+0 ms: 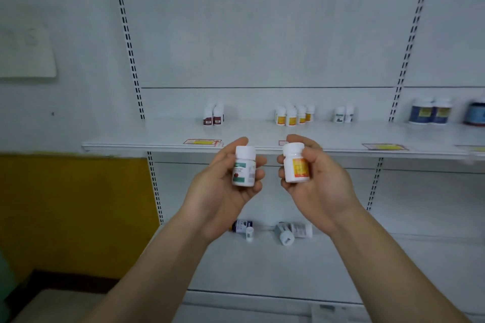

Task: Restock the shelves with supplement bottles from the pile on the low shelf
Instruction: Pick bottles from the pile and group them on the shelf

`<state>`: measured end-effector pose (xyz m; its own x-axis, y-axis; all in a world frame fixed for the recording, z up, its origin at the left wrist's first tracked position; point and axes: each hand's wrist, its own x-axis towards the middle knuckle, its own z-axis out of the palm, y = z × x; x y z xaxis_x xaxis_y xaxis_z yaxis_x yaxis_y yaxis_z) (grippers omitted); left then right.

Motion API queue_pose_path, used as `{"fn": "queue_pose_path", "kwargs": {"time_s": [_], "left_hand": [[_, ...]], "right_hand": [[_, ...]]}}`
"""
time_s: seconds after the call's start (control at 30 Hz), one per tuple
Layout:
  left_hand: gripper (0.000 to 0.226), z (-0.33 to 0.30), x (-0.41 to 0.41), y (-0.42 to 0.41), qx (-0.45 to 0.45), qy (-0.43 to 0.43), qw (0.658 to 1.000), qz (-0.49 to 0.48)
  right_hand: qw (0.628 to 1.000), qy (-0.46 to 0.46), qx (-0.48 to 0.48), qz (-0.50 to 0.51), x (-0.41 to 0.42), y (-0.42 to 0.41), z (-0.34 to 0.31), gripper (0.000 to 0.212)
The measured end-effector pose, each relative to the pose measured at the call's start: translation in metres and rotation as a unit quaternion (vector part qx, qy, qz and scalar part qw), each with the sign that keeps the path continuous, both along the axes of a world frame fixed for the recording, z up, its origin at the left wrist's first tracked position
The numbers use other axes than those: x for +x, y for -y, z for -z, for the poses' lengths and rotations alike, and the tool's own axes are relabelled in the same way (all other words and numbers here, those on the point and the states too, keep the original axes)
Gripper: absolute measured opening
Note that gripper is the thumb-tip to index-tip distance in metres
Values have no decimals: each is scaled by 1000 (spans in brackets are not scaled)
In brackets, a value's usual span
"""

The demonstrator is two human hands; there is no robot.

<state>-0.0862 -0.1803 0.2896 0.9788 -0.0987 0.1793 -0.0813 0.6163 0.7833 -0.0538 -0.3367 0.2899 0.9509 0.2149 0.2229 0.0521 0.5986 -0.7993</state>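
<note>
left hand grips green-label bottle, right hand grips orange-label bottle; both upright, caps up, before white shelf; yellow panel left.

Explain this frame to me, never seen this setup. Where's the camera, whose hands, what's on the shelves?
There is no robot here. One wide-angle camera sits on a person's head and looks forward and down, so both forearms reach in from the bottom.

The left hand holds a white bottle with a green and red label. The right hand holds a white bottle with an orange and yellow label. Both bottles are upright.

Behind them is a white shelf unit. The middle shelf carries small groups of standing bottles, including an orange-labelled group that looks like the right-hand bottle. On the low shelf a few bottles lie on their sides, the pile being restocked from.
</note>
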Motion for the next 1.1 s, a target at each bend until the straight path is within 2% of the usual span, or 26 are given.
{"fn": "queue_pose_path", "kwargs": {"time_s": [0.23,0.37,0.47,0.5,0.57,0.67,0.77,0.83,1.0,1.1], "left_hand": [[41,-10,22,48,-14,8,999,45],[38,-12,39,68,-9,7,999,44],[27,-16,53,71,-6,20,999,37],[25,-18,60,69,12,30,999,26],[35,-22,79,63,93,50,994,-27],[42,-32,116,52,247,81,960,-106],[41,-39,159,40,430,118,880,-162],[39,-40,188,36,514,120,831,-173],[48,-28,245,39,606,116,773,-151],[48,-28,267,45,633,125,751,-140]], "right_hand": [[999,14,-23,32,10,56,-18,28],[999,17,-40,30,23,76,-21,28],[998,20,-54,27,41,81,-20,28],[997,23,-63,31,49,82,-20,28],[993,34,-101,54,66,81,-20,29],[961,66,-237,128,102,77,-25,33],[923,85,-332,177,143,74,-34,29],[894,100,-387,202,171,73,-38,28],[829,111,-498,231,235,80,-33,34],[800,106,-542,234,267,90,-30,39]]}}
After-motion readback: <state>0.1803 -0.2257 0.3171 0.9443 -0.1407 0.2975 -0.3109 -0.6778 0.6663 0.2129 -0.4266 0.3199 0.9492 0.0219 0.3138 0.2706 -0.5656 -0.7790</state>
